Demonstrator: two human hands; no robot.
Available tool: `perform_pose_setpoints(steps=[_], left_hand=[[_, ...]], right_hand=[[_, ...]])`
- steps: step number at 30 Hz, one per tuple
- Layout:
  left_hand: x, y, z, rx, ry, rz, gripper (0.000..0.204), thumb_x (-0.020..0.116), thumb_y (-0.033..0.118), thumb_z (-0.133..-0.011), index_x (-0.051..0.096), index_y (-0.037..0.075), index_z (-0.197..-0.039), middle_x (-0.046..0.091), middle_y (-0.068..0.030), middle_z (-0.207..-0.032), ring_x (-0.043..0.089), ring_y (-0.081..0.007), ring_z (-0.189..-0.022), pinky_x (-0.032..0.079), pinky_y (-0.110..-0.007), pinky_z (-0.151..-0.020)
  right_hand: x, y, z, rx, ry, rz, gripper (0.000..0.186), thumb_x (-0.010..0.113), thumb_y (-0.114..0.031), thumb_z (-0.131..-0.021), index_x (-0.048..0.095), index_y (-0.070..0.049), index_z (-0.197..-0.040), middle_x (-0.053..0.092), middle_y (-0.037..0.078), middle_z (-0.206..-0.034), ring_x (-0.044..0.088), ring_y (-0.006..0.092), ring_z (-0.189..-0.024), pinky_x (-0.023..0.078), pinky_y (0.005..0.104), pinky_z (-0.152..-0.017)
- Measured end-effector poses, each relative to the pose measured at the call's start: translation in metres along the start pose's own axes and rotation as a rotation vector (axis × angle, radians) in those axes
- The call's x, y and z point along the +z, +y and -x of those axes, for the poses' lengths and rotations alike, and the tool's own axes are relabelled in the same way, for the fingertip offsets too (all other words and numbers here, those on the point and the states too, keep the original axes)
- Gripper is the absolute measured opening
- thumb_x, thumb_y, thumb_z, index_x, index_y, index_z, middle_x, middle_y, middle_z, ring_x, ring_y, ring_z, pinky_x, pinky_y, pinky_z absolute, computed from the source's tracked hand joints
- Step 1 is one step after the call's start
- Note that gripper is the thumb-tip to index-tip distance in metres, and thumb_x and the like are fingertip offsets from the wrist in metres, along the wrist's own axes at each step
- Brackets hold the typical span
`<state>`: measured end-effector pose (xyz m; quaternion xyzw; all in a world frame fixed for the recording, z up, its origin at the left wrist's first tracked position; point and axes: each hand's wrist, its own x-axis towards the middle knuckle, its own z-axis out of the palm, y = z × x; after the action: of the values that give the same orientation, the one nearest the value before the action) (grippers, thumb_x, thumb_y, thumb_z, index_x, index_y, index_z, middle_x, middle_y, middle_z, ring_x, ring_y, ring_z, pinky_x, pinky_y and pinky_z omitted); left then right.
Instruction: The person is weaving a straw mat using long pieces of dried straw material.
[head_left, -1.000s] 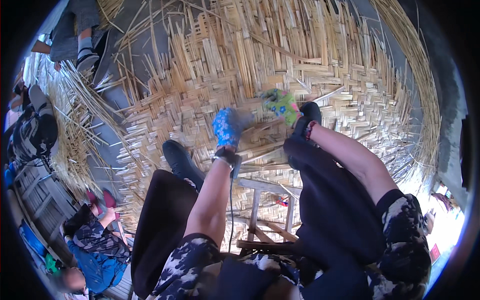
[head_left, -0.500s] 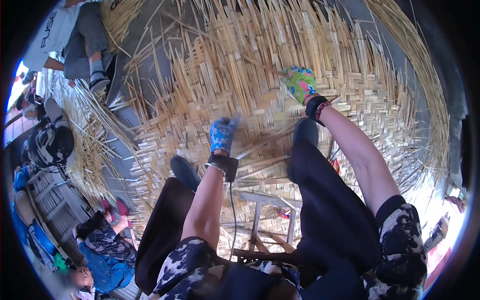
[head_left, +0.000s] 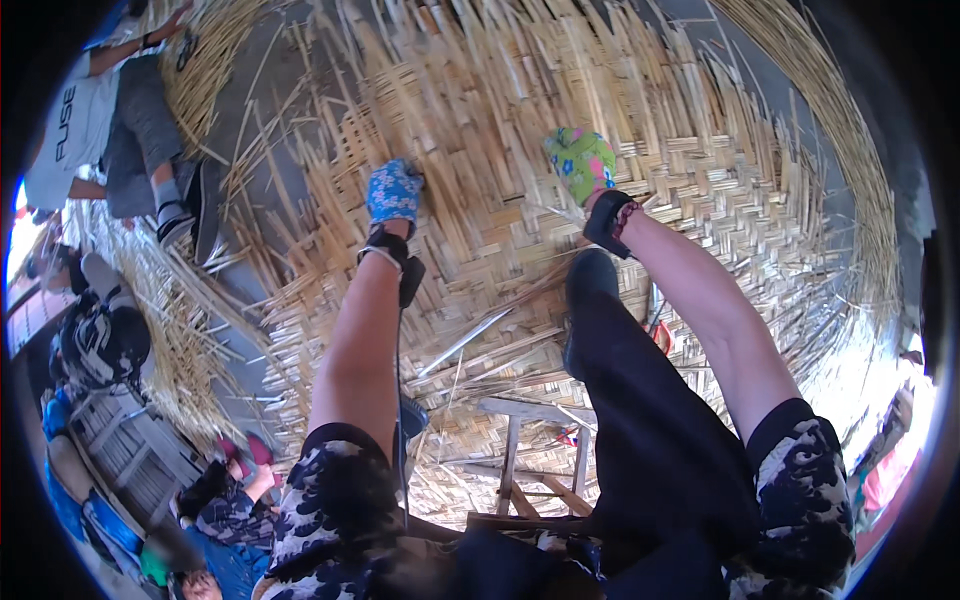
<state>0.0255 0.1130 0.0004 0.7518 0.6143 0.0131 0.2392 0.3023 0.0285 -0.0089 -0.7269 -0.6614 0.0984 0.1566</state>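
A large woven mat (head_left: 700,215) of flat, straw-coloured strips lies beneath me, its unwoven strip ends (head_left: 480,70) pointing away at the far side. My left hand (head_left: 394,190), in a blue floral glove, is over these strips on the left, its fingers curled. My right hand (head_left: 582,165), in a green floral glove, is closed and bent down at the border between the woven part and the loose strips. Whatever either hand grips is hidden by the gloves and blur. Near my right foot, a red-handled tool (head_left: 660,335) rests on the mat.
A low wooden stool frame (head_left: 510,450) stands between my legs. Bundles of thin strips (head_left: 850,180) curve along the right. Another person (head_left: 130,130) sits at the far left beside more loose strips (head_left: 180,320); someone in blue (head_left: 225,555) is at the lower left.
My left hand has moved forward and left, away from the middle of the mat. My right hand has shifted slightly left. The left leg has swung mostly out of sight behind my arm.
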Motion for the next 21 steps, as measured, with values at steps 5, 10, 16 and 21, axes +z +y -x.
perform_pose_setpoints(steps=[5,10,16,21], left_hand=[[0.007,-0.010,-0.019,-0.363,-0.322,1.146,0.019,0.045,0.017,-0.086,0.055,0.006,-0.098,0.060,-0.0032,-0.081,0.059,-0.0154,-0.077,0.049,-0.027,-0.065],[0.016,-0.007,-0.016,0.257,-0.295,0.452,0.028,0.038,0.021,-0.089,0.049,0.005,-0.110,0.057,-0.0049,-0.093,0.056,-0.0121,-0.079,0.048,-0.026,-0.066],[0.014,0.031,-0.002,0.158,-0.210,0.153,0.035,0.036,0.018,-0.087,0.039,0.005,-0.119,0.051,-0.0121,-0.108,0.052,-0.0198,-0.094,0.044,-0.031,-0.078],[-0.012,0.089,0.013,0.035,-0.072,0.448,0.038,0.034,0.019,-0.088,0.034,0.005,-0.123,0.047,-0.0124,-0.113,0.048,-0.0201,-0.101,0.040,-0.030,-0.083]], right_hand=[[0.046,0.043,-0.003,0.320,0.110,-0.925,0.017,0.041,-0.014,-0.084,0.053,-0.004,-0.091,0.057,0.008,-0.085,0.055,0.0174,-0.073,0.045,0.0283,-0.064],[0.026,0.049,-0.005,0.632,-0.325,-2.325,0.035,0.040,-0.023,-0.086,0.043,-0.006,-0.116,0.049,0.011,-0.114,0.046,0.0267,-0.104,0.039,0.0370,-0.087],[-0.019,0.028,0.001,0.025,-0.304,-0.699,0.034,0.040,-0.015,-0.085,0.044,-0.005,-0.116,0.051,0.012,-0.111,0.049,0.0228,-0.099,0.040,0.0309,-0.083],[-0.006,0.028,-0.011,-0.092,-0.218,-0.515,0.033,0.041,-0.009,-0.081,0.051,-0.007,-0.113,0.056,0.009,-0.104,0.054,0.0185,-0.088,0.043,0.0275,-0.075]])
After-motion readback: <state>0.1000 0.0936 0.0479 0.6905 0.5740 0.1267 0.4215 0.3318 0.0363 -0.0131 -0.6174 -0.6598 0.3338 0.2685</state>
